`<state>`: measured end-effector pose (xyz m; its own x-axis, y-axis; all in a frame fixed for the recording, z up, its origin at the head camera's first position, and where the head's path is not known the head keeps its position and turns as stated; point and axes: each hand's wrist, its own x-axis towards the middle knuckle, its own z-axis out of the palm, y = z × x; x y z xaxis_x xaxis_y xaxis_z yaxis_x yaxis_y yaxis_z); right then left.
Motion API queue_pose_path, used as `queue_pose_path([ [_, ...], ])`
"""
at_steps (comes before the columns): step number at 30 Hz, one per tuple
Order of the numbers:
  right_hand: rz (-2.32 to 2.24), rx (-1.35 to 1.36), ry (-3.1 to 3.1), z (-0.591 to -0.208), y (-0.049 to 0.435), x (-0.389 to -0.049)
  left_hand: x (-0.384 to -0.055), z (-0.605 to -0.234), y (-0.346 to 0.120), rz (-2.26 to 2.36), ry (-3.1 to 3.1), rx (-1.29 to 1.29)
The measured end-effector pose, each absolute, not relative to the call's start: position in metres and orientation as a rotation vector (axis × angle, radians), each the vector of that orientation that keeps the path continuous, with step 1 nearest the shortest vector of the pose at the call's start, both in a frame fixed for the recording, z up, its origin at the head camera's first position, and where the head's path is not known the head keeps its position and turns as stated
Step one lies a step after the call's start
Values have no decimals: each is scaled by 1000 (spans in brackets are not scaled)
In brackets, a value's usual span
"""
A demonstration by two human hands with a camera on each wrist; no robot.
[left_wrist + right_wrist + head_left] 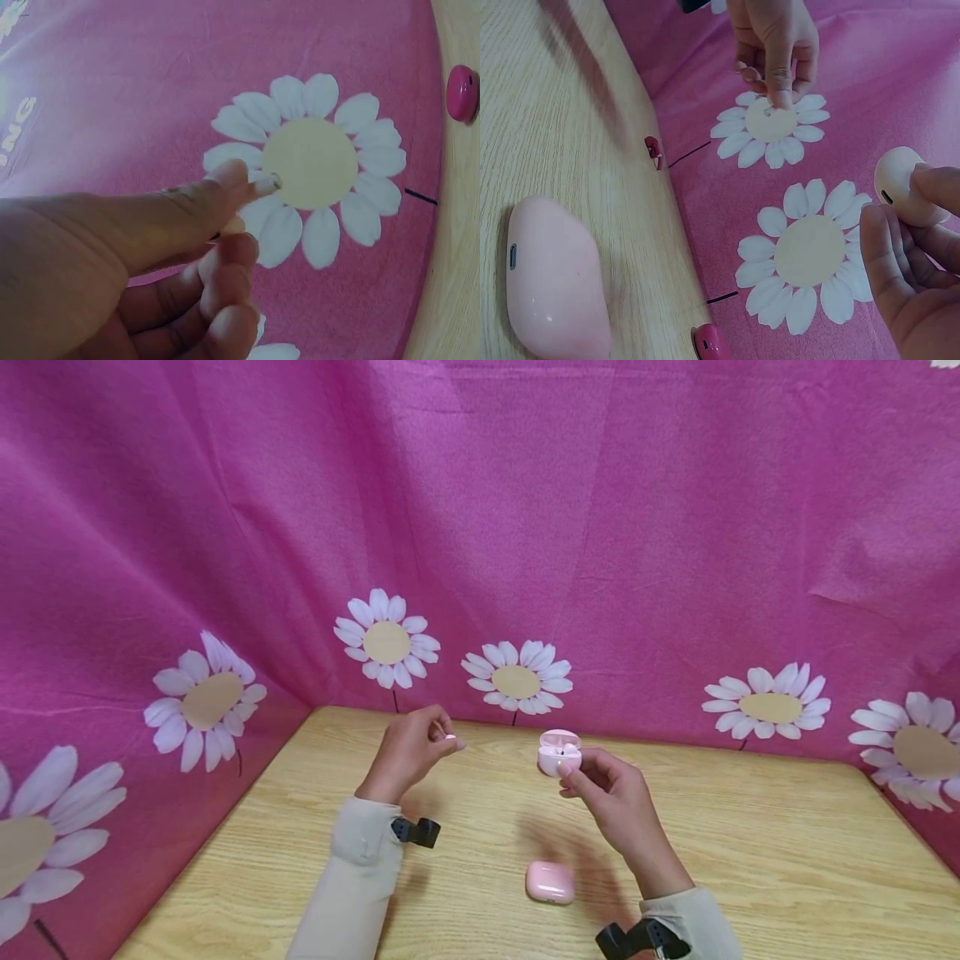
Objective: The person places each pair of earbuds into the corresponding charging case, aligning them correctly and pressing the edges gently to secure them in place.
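Up over the left part of the table, my left hand (411,750) pinches a small white earbud (265,185) between thumb and fingers; its stem pokes out past the thumb tip, and the rest is hidden by the fingers. To the right, my right hand (617,793) holds a pale pink earbud case (559,762) by thumb and fingertips, raised over the table. The case's lid is flipped up, and a white earbud (571,749) shows inside. From the right wrist view, the case's rounded underside has a dark port. The two hands are apart.
A second, closed pink earbud case (551,882) lies on the wooden table (465,893) below my right hand. Small magenta objects (710,343) sit by the table's back edge in the wrist views. A magenta cloth (637,527) with daisies stands around the table.
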<state>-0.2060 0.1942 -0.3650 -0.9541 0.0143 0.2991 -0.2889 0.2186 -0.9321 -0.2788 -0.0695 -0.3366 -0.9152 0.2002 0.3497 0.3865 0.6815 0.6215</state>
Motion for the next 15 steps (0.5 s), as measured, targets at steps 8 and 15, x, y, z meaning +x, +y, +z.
queue_pose_path([
  [8, 1814, 272, -2234, -365, 194, -206, -278, -337, -64, -1142, -2588, -545],
  [15, 1811, 279, -2240, -364, 194, -206, -273, -333, -58, -1210, -2545, -644],
])
